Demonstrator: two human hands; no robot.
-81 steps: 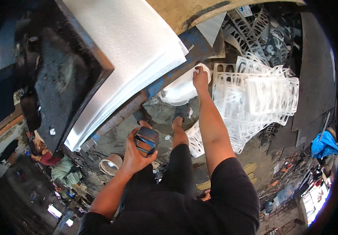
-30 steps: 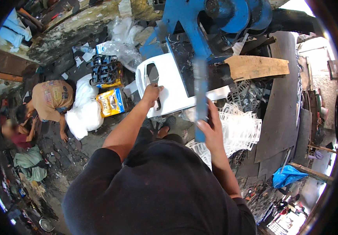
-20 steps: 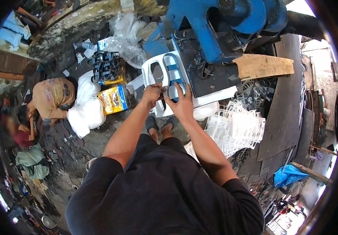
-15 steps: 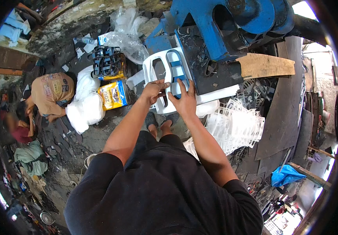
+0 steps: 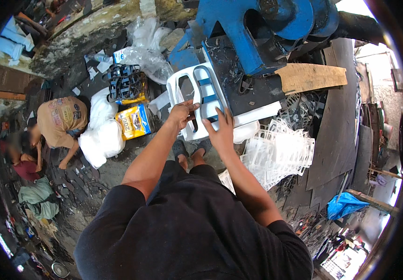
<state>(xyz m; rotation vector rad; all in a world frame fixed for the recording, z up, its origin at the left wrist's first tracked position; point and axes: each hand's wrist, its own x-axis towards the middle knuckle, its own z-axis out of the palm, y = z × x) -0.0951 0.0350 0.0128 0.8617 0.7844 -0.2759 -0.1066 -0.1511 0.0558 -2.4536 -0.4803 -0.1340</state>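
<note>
- Because the camera looks straight down, the person's black shirt (image 5: 192, 228) fills the lower middle of the frame, with both bare forearms reaching up toward the centre.
- Just below the hands, the person's sandalled feet (image 5: 189, 149) show on the dark floor.
- At centre, the left hand (image 5: 182, 114) rests on the near left part of a white plastic sheet (image 5: 182, 88) with oblong cut-outs, fingers curled at its edge, probably to pin the sheet flat; whether they clamp it I cannot tell.
- Beside it, the right hand (image 5: 221, 133) lies spread and open, its fingers (image 5: 227, 116) pointing up at a grey-and-blue sole-shaped cutting die (image 5: 207, 93). The die's near end sits right at the fingertips, touching or nearly so, as if being lined up on the sheet.
- Right of centre, a heap of white cut-out scrap frames (image 5: 281, 149) lies beside the bench.
- Left of centre sit white sacks (image 5: 99, 135), a yellow packet (image 5: 135, 121) and a stack of black dies (image 5: 126, 84); a crouching person in a tan shirt (image 5: 61, 119) works further left.
- At the top, the blue press (image 5: 257, 28) overhangs the sheet's far end, with a piece of cardboard (image 5: 311, 77) to its right.
</note>
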